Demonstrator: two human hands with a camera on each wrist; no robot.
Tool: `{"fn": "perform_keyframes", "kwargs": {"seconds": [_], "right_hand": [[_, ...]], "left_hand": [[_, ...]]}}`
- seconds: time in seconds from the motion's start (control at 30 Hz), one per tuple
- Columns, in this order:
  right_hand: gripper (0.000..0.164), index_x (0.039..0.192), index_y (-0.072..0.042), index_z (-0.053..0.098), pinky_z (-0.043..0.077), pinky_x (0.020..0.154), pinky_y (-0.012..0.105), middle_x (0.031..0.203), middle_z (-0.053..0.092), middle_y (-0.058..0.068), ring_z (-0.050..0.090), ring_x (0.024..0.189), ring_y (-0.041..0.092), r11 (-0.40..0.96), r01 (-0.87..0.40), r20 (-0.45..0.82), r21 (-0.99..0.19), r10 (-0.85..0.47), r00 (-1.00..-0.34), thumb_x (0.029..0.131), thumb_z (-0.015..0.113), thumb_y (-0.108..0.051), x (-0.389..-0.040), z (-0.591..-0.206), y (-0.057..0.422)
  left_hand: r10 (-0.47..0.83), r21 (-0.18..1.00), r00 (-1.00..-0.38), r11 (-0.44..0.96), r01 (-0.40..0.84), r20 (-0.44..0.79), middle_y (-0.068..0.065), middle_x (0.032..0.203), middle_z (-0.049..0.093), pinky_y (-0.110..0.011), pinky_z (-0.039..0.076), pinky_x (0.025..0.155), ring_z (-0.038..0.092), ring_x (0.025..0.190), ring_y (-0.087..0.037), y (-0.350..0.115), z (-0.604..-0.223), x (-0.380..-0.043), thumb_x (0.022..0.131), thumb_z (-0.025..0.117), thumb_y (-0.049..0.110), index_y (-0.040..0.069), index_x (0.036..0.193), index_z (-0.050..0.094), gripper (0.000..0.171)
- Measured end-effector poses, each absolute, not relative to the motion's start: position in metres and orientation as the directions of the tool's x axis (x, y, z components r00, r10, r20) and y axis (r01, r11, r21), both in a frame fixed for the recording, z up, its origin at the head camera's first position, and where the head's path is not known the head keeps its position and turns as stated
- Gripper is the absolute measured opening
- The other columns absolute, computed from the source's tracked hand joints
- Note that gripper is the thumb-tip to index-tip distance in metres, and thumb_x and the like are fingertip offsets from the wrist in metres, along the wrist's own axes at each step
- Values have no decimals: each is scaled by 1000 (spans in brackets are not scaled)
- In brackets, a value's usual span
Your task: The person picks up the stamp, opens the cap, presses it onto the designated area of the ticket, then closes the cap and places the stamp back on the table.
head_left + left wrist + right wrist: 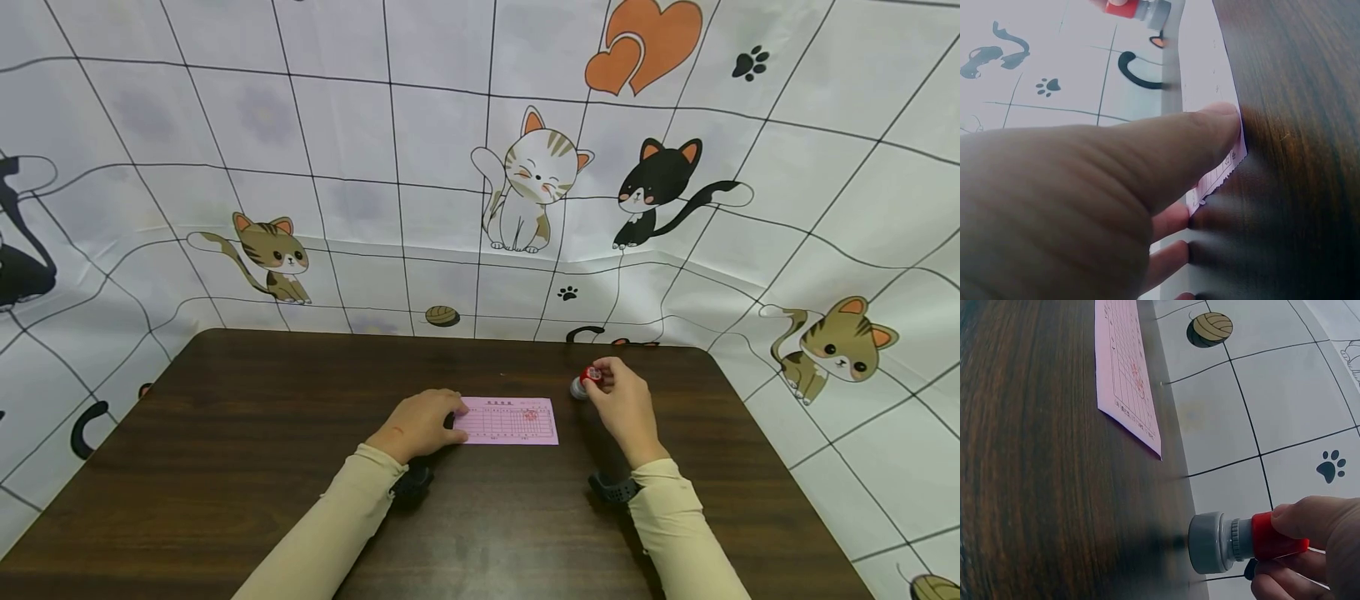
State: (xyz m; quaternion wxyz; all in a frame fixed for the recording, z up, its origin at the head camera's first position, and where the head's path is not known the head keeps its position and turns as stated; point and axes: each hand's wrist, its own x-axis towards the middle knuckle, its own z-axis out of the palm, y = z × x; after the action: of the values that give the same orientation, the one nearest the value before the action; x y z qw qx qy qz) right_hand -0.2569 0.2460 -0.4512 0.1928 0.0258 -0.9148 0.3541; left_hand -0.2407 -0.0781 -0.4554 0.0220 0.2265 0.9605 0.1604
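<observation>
A pink printed form slip [506,421] lies flat on the table, with a red stamped mark toward its upper right. My left hand [425,423] rests at the slip's left end; in the left wrist view its thumb [1210,125] presses on the paper near the torn edge. To the right of the slip, my right hand [624,407] pinches a round stamp [1275,537] by its red top between thumb and fingers. The stamp's grey base [1207,542] points down at the tabletop, seen close over the wood in the right wrist view.
The dark brown wooden table [225,467] spreads out on both sides of the arms. Behind it and along its sides hangs a white gridded sheet [427,208] printed with cartoon cats, hearts and paw prints. A dark band [617,489] circles the right wrist.
</observation>
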Motion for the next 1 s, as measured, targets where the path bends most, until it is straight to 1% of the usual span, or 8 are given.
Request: {"fn": "perform_keyframes", "kwargs": {"seconds": [0.23,0.47,0.6,0.83,0.93,1.0], "right_hand": [[32,123,0,69,60,87,48,112,73,19,72,97,31,775,-200,386,-600,62,-920,94,76,-11,-258,-456,248],[34,125,0,67,58,87,50,111,74,19,73,96,32,807,-187,403,-561,69,-913,94,76,-10,-258,-460,248],[36,126,1,65,58,87,51,111,74,21,73,97,33,806,-164,382,-569,83,-920,94,75,-11,-256,-460,247],[48,136,2,56,56,93,53,119,71,24,72,102,36,799,-115,294,-590,80,-953,95,75,-13,-258,-462,246],[50,138,3,54,55,95,53,122,70,24,72,105,36,775,-106,272,-623,87,-958,95,73,-11,-257,-459,245],[50,140,3,53,55,97,53,124,69,25,71,108,37,760,-103,259,-642,89,-962,95,72,-11,-257,-456,246]], "left_hand": [[451,327,-892,839,435,31,-8,137,66,-48,50,106,61,127,-28,-78,-455,-240,89,83,34,10,123,75,42],[453,331,-891,836,438,35,-8,137,66,-47,50,106,62,127,-28,-77,-456,-240,89,83,34,10,123,75,42],[453,331,-891,835,439,39,-8,137,66,-48,50,106,62,127,-29,-76,-457,-242,89,83,34,10,122,75,42],[459,327,-887,831,450,54,-9,135,67,-48,50,104,62,125,-29,-79,-459,-244,89,83,34,8,133,68,53],[448,343,-892,832,437,49,-10,136,66,-47,50,105,62,124,-29,-81,-460,-246,89,83,34,7,136,65,57],[439,358,-897,832,425,44,-10,139,64,-48,49,106,61,127,-30,-83,-458,-248,90,81,35,6,139,63,60]]}}
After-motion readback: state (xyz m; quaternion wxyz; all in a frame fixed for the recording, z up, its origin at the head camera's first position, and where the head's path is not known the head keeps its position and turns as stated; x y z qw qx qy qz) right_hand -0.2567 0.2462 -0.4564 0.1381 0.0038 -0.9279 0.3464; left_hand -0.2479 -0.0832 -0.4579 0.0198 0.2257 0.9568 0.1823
